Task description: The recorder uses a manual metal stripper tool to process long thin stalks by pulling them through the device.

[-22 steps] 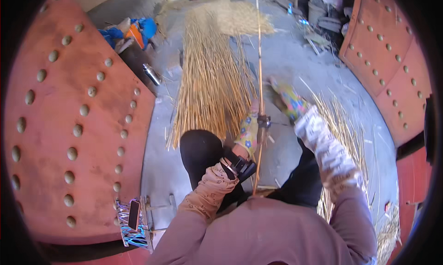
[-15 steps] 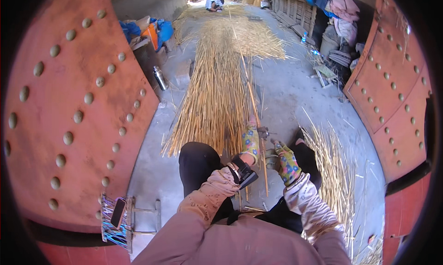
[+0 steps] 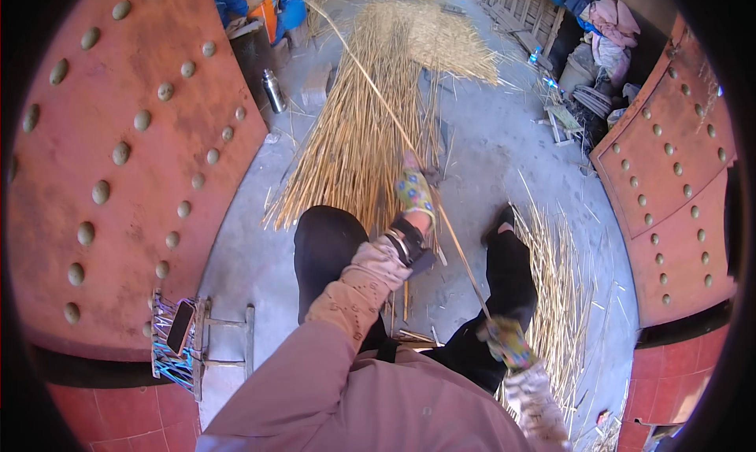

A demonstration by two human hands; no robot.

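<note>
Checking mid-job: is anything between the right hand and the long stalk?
Nothing visible: the right hand is at the near end of the long stalk, though blur hides its grip. The right leg shows behind the stalk's lower stretch, not in the way.

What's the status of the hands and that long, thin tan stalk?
Left flower-gloved hand along the tan stalk, grip unclear. Right hand blurred at the stalk's near end. Possible snag: golden straw spread beneath part of it.
</note>
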